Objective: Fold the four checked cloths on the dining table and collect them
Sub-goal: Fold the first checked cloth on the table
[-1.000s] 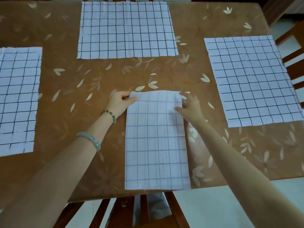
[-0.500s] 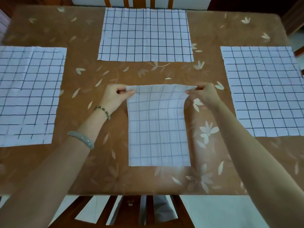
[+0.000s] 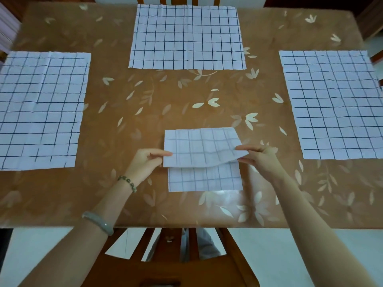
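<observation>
A white cloth with dark checks, folded into a narrow strip, lies near the table's front edge. Its far end is doubled back toward me and held a little above the lower layer. My left hand pinches the left corner of that raised end, and my right hand pinches the right corner. Three more checked cloths lie spread flat: one at the left, one at the far middle, one at the right.
The dining table has a brown cover printed with pale leaves. A wooden chair stands tucked under the near edge, and another chair back shows beyond the far edge. Pale floor lies below the table front.
Both hands took hold of the strip's far corners, lifted them, and carried that end toward me over the lower part. The view has also shifted so more of the left cloth shows.
</observation>
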Demonstrator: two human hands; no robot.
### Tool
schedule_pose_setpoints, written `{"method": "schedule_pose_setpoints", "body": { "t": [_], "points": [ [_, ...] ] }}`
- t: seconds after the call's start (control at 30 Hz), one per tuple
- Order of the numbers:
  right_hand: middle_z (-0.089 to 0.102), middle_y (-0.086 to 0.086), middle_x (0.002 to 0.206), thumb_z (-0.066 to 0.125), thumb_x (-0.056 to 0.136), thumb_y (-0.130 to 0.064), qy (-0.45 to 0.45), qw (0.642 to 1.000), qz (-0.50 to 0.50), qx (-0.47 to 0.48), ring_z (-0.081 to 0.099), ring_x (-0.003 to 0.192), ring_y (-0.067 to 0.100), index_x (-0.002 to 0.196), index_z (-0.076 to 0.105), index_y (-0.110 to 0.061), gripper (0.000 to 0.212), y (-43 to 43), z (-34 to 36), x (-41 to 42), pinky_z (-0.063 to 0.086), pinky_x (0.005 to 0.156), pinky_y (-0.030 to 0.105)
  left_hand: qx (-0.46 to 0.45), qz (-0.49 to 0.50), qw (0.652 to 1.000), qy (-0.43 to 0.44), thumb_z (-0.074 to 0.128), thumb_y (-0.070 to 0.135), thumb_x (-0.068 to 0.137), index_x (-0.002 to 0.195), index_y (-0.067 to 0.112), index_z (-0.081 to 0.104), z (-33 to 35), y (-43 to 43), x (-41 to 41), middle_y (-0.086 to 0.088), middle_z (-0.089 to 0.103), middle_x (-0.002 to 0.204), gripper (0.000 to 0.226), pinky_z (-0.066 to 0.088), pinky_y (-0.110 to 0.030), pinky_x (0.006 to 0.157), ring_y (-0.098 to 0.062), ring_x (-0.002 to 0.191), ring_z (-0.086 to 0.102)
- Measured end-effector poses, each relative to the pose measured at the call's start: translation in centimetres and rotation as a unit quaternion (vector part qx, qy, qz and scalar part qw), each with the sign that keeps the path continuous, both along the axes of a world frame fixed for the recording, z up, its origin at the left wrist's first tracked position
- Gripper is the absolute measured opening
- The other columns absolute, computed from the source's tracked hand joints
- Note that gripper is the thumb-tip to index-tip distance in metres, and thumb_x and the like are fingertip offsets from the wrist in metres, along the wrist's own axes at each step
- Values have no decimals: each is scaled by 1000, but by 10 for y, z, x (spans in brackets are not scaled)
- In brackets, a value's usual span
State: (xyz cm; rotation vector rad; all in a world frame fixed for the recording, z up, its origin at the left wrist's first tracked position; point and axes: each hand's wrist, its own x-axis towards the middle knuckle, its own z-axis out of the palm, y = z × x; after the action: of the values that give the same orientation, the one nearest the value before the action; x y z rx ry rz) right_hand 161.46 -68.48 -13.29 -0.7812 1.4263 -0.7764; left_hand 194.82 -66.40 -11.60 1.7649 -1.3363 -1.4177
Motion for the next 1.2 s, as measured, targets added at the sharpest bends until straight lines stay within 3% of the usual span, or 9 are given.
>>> {"method": "schedule_pose_setpoints", "body": {
  "t": [0.1, 0.17, 0.23, 0.3, 0.37, 0.57, 0.8, 0.97, 1.2],
  "points": [
    [69, 13, 100, 45, 85, 0, 26, 998, 23, 44, 66, 96, 24, 74, 76, -13, 35, 13, -8, -1, 53, 70, 23, 76, 68, 992, 77, 54, -1, 88, 75, 22, 79, -12, 18, -4, -3, 74, 87, 35, 55, -23, 72, -21, 84, 69],
    [72, 14, 96, 60, 80, -9, 65, 996, 11, 65, 67, 93, 25, 88, 75, -2, 18, 18, -16, 0, 54, 69, 27, 85, 62, 993, 46, 65, 10, 86, 82, 18, 77, -21, 28, -6, -1, 74, 89, 14, 55, -19, 73, -14, 85, 70],
    [73, 11, 92, 72, 77, -9, 144, 988, 28, 38, 68, 85, 17, 88, 75, -2, 13, 22, -23, 2, 57, 73, 27, 76, 42, 996, 25, 68, 4, 84, 86, 18, 75, -29, 36, -7, 2, 73, 93, 16, 56, -20, 76, -9, 86, 70],
    [72, -1, 86, 72, 77, -8, 218, 974, 62, 10, 64, 78, 5, 86, 76, -10, 10, 26, -24, 7, 51, 72, 9, 79, 48, 995, 23, 69, -2, 82, 86, 15, 74, -34, 41, -8, -2, 72, 93, 18, 57, -23, 76, -12, 84, 71],
    [66, -12, 79, 70, 78, -7, 255, 964, 73, 6, 58, 72, 1, 84, 74, -17, 13, 28, -22, 12, 42, 61, 2, 78, 55, 995, 5, 70, -5, 79, 85, 9, 73, -36, 43, -10, -6, 72, 89, 15, 58, -23, 72, -15, 82, 71],
    [45, -5, 60, 65, 77, 0, 292, 950, 113, -6, 43, 56, 8, 82, 70, -11, 13, 35, -26, 21, 34, 48, 8, 76, 55, 995, -41, 74, -4, 76, 79, 6, 70, -47, 50, -9, -7, 70, 79, 12, 59, -29, 69, -19, 78, 70],
    [49, -10, 60, 64, 76, 0, 327, 937, 120, -6, 46, 57, 4, 79, 70, -16, 17, 41, -32, 27, 36, 57, 15, 64, 34, 992, -102, 75, 3, 76, 80, 14, 70, -52, 56, -10, 2, 71, 79, 13, 59, -27, 69, -10, 70, 69],
    [52, -9, 64, 60, 75, 2, 345, 929, 133, -11, 48, 61, 6, 82, 70, -15, 21, 42, -35, 27, 35, 58, 11, 48, 7, 987, -152, 73, 8, 78, 83, 15, 70, -49, 57, -17, 7, 68, 81, 10, 43, -6, 60, 0, 73, 62],
    [54, -7, 67, 59, 76, 1, 344, 928, 143, -11, 50, 65, 8, 88, 72, -14, 23, 42, -38, 26, 35, 56, 7, 35, -3, 984, -177, 72, 8, 79, 87, 12, 70, -52, 56, -19, 2, 67, 82, 9, 42, -7, 60, 0, 71, 59]
  ]
}}
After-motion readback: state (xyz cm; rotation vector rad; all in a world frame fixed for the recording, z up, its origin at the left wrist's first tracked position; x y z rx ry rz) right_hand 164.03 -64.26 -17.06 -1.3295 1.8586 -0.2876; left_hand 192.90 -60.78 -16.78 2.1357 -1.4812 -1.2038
